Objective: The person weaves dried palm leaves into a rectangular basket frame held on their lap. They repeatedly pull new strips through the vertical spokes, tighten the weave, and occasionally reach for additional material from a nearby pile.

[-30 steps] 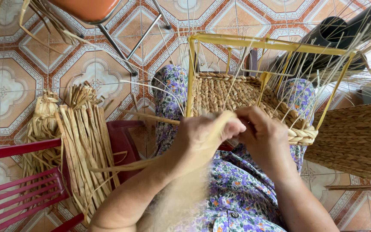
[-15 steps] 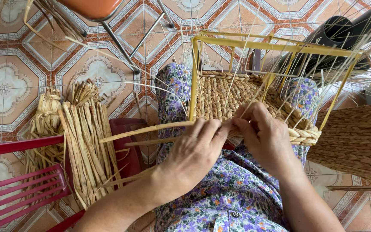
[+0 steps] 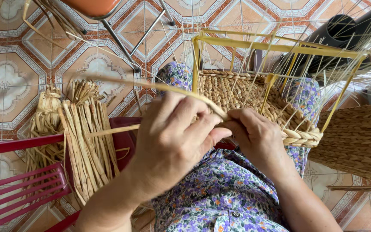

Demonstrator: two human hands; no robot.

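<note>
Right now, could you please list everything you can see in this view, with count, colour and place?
Woven basket: one, tan, unfinished, on the lap, centre.
Wire frame: one, yellow, standing around the basket.
Long straw strand: one, pale tan, running from upper left to the hands.
Straw bundles: two at least, tan, left, on the red chair.
Red chair: one, lower left.
Finished woven basket: one, brown, right edge.
Stool: one, orange seat, metal legs, top.
Tiled floor: patterned orange and white.
Floral dress: purple, bottom centre.
Left hand: pinching the strand.
Right hand: at the basket's near rim.
</note>
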